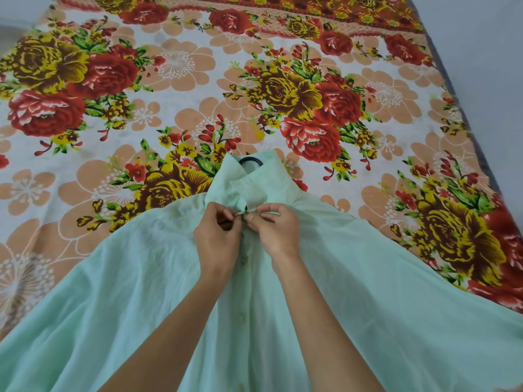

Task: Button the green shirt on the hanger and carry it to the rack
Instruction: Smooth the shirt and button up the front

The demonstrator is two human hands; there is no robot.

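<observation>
Both hands meet right at the neck of the shirt. The left hand has its fingers curled and pinches one front edge. The right hand pinches the opposite edge, and its thumb and forefinger tips nearly touch the left ones. Can't tell if the top button is through its hole, the fingers cover that spot.

At 6 o'clock from the hands, two small pale buttons sit on the front strip, between the forearms. At 12 o'clock the collar stands up a bit crumpled, with the black hanger hook peeking out of it.

The green shirt is a pale mint, thin and slightly see-through, softly wrinkled. It lies front-up and fans out wide across the lower part of the view, from 3 through 6 to 9 o'clock. Under it is a floral sheet with red and yellow roses and peach blooms on white, running on up toward 12 o'clock.
</observation>
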